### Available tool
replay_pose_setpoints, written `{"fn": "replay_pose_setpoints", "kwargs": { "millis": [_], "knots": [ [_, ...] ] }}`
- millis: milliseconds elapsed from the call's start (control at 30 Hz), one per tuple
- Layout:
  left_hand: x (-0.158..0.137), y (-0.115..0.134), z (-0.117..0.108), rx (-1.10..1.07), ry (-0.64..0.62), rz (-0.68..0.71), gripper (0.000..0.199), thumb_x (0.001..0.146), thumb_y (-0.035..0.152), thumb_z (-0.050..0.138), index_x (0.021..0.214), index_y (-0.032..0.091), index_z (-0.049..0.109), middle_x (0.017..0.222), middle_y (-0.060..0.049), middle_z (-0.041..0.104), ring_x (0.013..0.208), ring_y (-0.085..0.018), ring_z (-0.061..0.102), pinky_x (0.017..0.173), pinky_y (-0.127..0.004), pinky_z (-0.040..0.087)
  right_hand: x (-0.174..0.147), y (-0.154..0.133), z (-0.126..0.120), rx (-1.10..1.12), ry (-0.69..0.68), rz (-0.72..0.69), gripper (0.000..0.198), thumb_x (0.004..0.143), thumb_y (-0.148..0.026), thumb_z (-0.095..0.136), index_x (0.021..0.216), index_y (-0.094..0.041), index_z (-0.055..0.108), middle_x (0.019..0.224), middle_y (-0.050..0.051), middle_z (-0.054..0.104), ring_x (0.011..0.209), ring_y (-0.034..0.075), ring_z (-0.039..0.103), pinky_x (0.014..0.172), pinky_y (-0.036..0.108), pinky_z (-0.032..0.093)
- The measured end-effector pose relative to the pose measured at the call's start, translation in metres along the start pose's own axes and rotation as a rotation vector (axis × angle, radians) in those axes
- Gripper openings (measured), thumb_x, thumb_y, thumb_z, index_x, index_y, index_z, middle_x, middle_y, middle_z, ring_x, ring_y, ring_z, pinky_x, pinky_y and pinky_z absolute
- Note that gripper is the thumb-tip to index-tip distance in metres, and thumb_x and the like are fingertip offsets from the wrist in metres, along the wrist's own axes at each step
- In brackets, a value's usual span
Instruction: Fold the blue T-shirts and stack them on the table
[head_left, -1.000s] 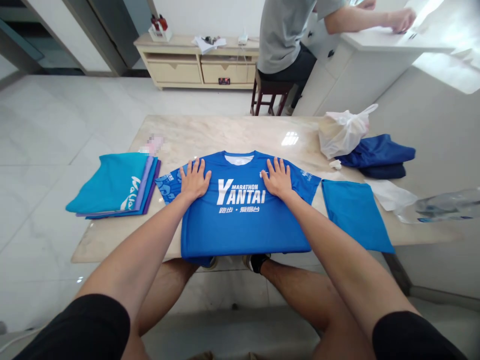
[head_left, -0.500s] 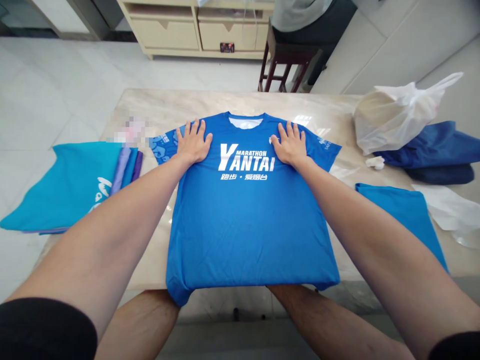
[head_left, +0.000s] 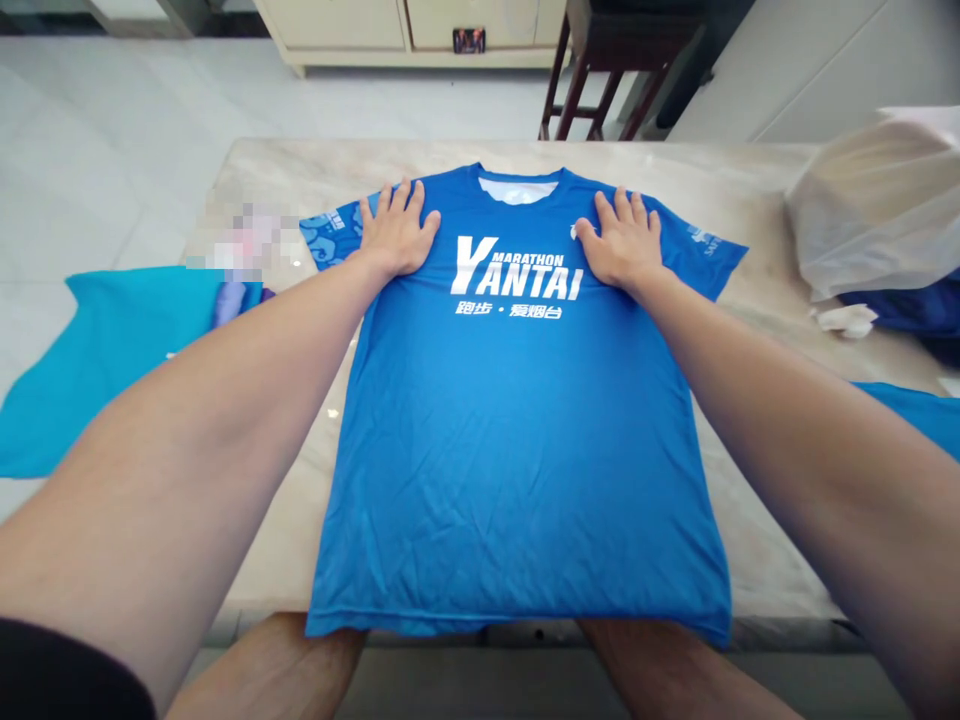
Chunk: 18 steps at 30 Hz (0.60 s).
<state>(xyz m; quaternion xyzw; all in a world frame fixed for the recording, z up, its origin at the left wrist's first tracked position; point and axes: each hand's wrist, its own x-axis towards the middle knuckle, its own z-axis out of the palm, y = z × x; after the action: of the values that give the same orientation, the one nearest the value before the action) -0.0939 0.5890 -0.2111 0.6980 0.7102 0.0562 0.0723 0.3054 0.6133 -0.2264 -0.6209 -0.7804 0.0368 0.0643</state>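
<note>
A blue T-shirt (head_left: 517, 430) with white "Marathon Yantai" lettering lies spread face up, its collar at the far side. The hem reaches the table's near edge and hangs slightly over it. My left hand (head_left: 397, 230) rests flat on the left shoulder area, fingers apart, beside the patterned sleeve. On the opposite shoulder my right hand (head_left: 624, 238) presses down flat with its fingers spread, its thumb by a small white logo. Neither hand grips the cloth.
The shirt lies on a marble-patterned table (head_left: 270, 560). Folded teal cloth (head_left: 112, 360) sits at the left, near a blurred-out patch. At the right are a white plastic bag (head_left: 877, 210), a crumpled white scrap (head_left: 847, 320) and a teal cloth (head_left: 919, 412). A dark stool (head_left: 622, 50) stands beyond.
The shirt's lower part now lies flatter and longer toward me, its hem straighter. Both hands stay on the shoulders. My view has tilted down and come closer.
</note>
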Motion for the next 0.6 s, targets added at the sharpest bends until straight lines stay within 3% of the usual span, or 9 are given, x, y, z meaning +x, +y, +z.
{"fn": "replay_pose_setpoints", "kwargs": {
  "millis": [133, 200, 267, 333, 400, 467, 533, 600],
  "knots": [
    [0.018, -0.005, 0.010, 0.041, 0.039, 0.012, 0.087, 0.111, 0.064, 0.011, 0.138, 0.008, 0.072, 0.182, -0.001, 0.044, 0.174, -0.009, -0.010, 0.140, -0.052, -0.015, 0.003, -0.014, -0.006, -0.133, -0.001, 0.054, 0.111, 0.106, -0.046, -0.027, 0.162, 0.019, 0.043, 0.183, 0.038, 0.016, 0.171, 0.051, 0.022, 0.125, 0.077, 0.028],
    [0.020, -0.006, 0.012, 0.042, 0.066, 0.030, 0.085, 0.112, 0.061, 0.012, 0.136, 0.007, 0.072, 0.180, -0.002, 0.047, 0.173, -0.007, -0.009, 0.140, -0.051, -0.015, 0.005, -0.016, -0.007, -0.146, 0.004, 0.058, 0.118, 0.100, -0.039, -0.035, 0.156, 0.022, 0.048, 0.182, 0.039, 0.014, 0.171, 0.050, 0.023, 0.124, 0.076, 0.029],
    [0.015, -0.002, 0.007, 0.028, 0.082, 0.039, 0.081, 0.114, 0.058, 0.015, 0.146, 0.004, 0.066, 0.180, -0.003, 0.047, 0.174, -0.009, -0.007, 0.141, -0.053, -0.014, 0.003, -0.020, -0.010, -0.096, 0.030, 0.066, 0.102, 0.111, -0.043, -0.020, 0.164, 0.014, 0.046, 0.185, 0.034, 0.014, 0.173, 0.046, 0.023, 0.130, 0.074, 0.025],
    [0.003, 0.007, -0.004, 0.018, 0.092, 0.032, 0.079, 0.115, 0.057, 0.018, 0.159, 0.004, 0.056, 0.182, -0.005, 0.044, 0.176, -0.015, -0.005, 0.142, -0.057, -0.011, -0.008, -0.027, -0.019, -0.036, 0.084, 0.040, 0.075, 0.120, -0.045, 0.015, 0.176, -0.002, 0.037, 0.189, 0.025, 0.019, 0.175, 0.042, 0.022, 0.136, 0.076, 0.016],
    [-0.018, 0.019, -0.019, 0.013, 0.101, 0.036, 0.080, 0.114, 0.057, 0.022, 0.171, 0.006, 0.045, 0.187, -0.009, 0.036, 0.179, -0.023, -0.002, 0.144, -0.058, -0.006, -0.033, -0.039, -0.032, -0.026, 0.131, -0.062, 0.068, 0.118, -0.038, 0.029, 0.181, -0.012, 0.033, 0.189, 0.016, 0.025, 0.177, 0.037, 0.018, 0.140, 0.073, 0.007],
    [-0.049, 0.035, -0.033, -0.001, 0.090, 0.079, 0.083, 0.113, 0.056, 0.024, 0.180, 0.006, 0.029, 0.191, -0.013, 0.023, 0.180, -0.029, 0.004, 0.144, -0.060, -0.002, -0.072, -0.054, -0.046, -0.023, 0.101, -0.167, 0.067, 0.117, -0.032, 0.030, 0.180, -0.013, 0.035, 0.188, 0.013, 0.032, 0.177, 0.032, 0.021, 0.144, 0.065, 0.010],
    [-0.092, 0.049, -0.043, -0.028, 0.055, 0.120, 0.085, 0.112, 0.054, 0.024, 0.182, 0.006, 0.020, 0.192, -0.015, 0.017, 0.180, -0.032, 0.008, 0.145, -0.060, 0.003, -0.123, -0.067, -0.059, 0.002, 0.045, -0.245, 0.067, 0.116, -0.033, 0.035, 0.179, -0.013, 0.038, 0.189, 0.013, 0.030, 0.177, 0.031, 0.020, 0.145, 0.058, 0.013],
    [-0.146, 0.061, -0.047, -0.046, 0.012, 0.167, 0.085, 0.112, 0.053, 0.025, 0.182, 0.006, 0.020, 0.191, -0.016, 0.018, 0.179, -0.033, 0.013, 0.145, -0.060, 0.007, -0.182, -0.074, -0.067, 0.036, 0.017, -0.229, 0.068, 0.116, -0.036, 0.035, 0.180, -0.012, 0.037, 0.190, 0.014, 0.026, 0.178, 0.031, 0.019, 0.145, 0.057, 0.015]
  ]
}}
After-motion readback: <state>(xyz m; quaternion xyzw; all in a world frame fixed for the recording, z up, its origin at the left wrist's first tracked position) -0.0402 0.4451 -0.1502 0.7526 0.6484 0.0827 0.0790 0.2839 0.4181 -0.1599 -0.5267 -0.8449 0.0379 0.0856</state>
